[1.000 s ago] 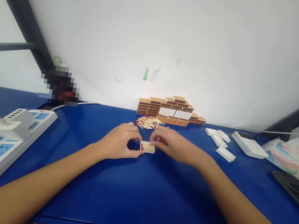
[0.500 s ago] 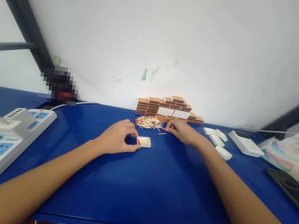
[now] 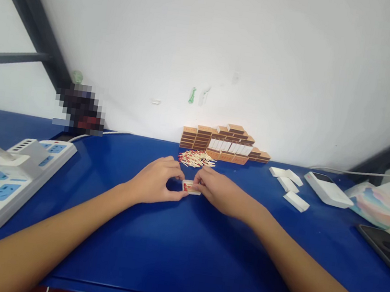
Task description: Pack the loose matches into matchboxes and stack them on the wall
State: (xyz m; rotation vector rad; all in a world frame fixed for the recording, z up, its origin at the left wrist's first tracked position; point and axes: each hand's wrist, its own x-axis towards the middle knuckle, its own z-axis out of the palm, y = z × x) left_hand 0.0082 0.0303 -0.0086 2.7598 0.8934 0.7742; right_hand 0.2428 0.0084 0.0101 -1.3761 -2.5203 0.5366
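On the blue table, my left hand grips the left end of a small white matchbox tray between thumb and fingers. Red-headed matches lie inside the tray. Over the tray's right part, my right hand has its thumb and fingers pinched on a match, mostly hidden by the fingertips. Just beyond both hands spreads a loose pile of matches with red heads and pale sticks.
Stacked brown matchboxes stand against the wall, with white trays set among them. Several white trays lie to the right, near a white device, a plastic packet and a dark phone. At left is a power strip.
My right hand has come from beside the match pile towards me and left, to the tray. My left hand still holds the tray in place. The view has shifted slightly.
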